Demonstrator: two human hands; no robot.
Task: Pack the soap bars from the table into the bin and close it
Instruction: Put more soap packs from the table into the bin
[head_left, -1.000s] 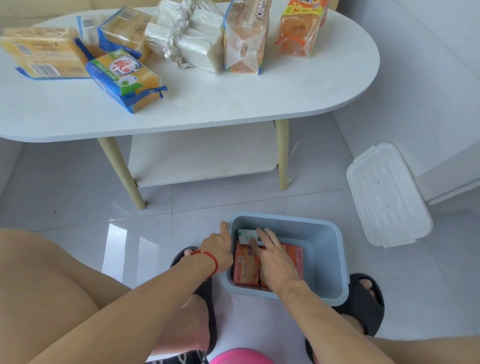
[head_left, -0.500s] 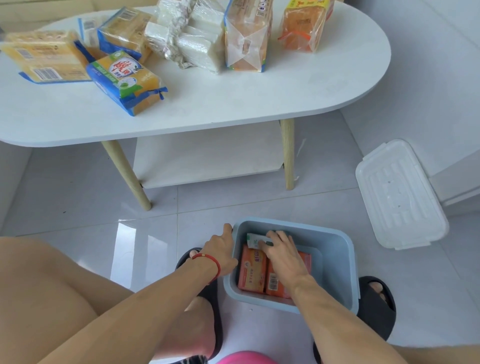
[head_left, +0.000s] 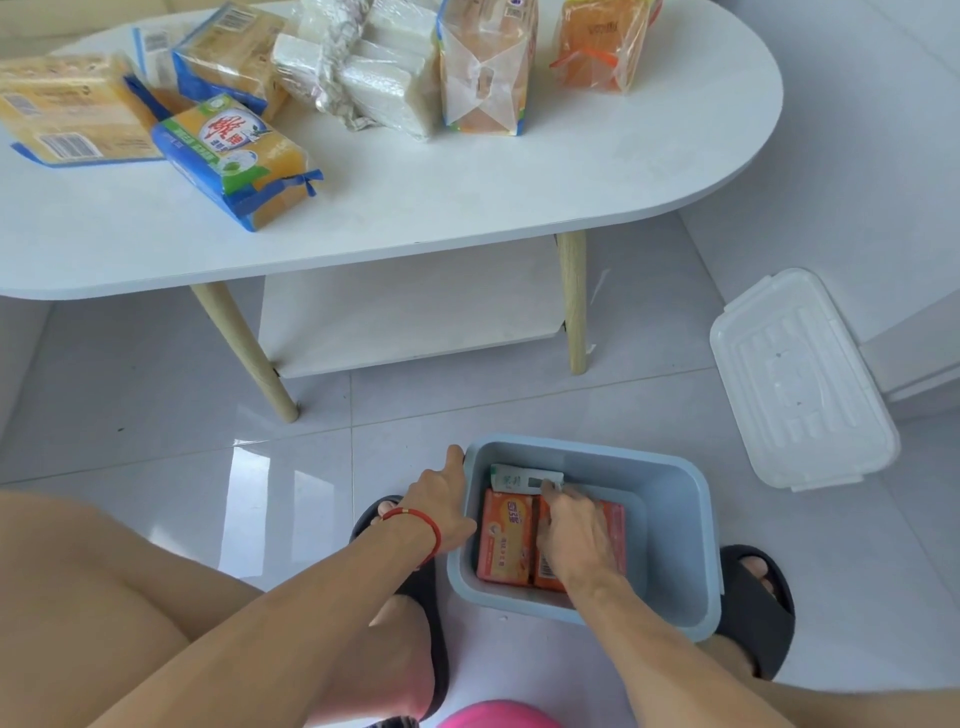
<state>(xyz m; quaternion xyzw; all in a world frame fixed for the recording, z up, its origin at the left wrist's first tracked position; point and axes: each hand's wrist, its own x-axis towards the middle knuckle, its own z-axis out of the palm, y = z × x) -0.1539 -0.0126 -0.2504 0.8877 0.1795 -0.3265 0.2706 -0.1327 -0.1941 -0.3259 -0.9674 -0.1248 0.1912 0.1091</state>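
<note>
Head view looks down on a white oval table (head_left: 467, 197), the landmark for everything else. On its top, toward the far edge, lie the soap packs still to be packed: a yellow pack (head_left: 67, 111) at the left end, a blue-and-yellow pack (head_left: 236, 161) just right of it, another blue-edged pack (head_left: 228, 57) behind, a clear-wrapped bundle of white bars (head_left: 374, 78) at the middle, and two upright bags of orange bars (head_left: 485, 67) (head_left: 597, 44) to the right. On the floor in front of the table, nearer the person, sits the blue bin (head_left: 675, 545), open; its white lid (head_left: 800, 379) lies flat on the tiles off the table's right end, apart from the bin. Inside the bin two orange soap boxes (head_left: 504, 540) lie side by side with a small white-green box (head_left: 519, 478) against the wall nearest the table. The left hand (head_left: 441, 506) grips the bin's left rim, fingers curled over it. The right hand (head_left: 576, 535) reaches inside, fingers bent and close together on the white-green box and the right orange box; whether they pinch either I cannot tell.
</note>
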